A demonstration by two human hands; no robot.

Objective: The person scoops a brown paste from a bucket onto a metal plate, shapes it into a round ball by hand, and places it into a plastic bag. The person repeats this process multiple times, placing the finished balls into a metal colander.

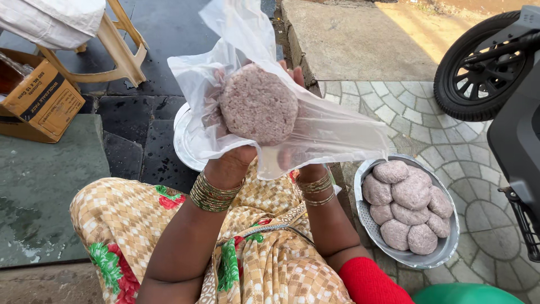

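Dough disc (258,104) is your landmark: a flat, round, pinkish-grey patty, held up in front of you with its broad face turned toward the camera. Being round, it has no clear long axis; its flat face stands roughly upright, tilted slightly back.

You hold it through a clear plastic sheet (332,132), which wraps around the disc and trails off to its right and above it. Your left hand (228,160) sits just below and to the left of the disc, fingers closed on the plastic and supporting the disc from underneath. Your right hand (298,152) is behind and to the lower right of the disc, mostly veiled by the sheet; fingertips show at the disc's upper right edge, so it grasps the disc and plastic from behind.

Behind the disc, to its lower left, a round steel plate (183,143) lies on the dark stone floor. Well to the lower right of the disc, an oval steel colander (444,247) rests on the paving, holding several similar dough balls (410,194). Far left of the disc stands a cardboard box (45,101) beside a plastic stool (121,48). At the far right is a scooter wheel (481,70).
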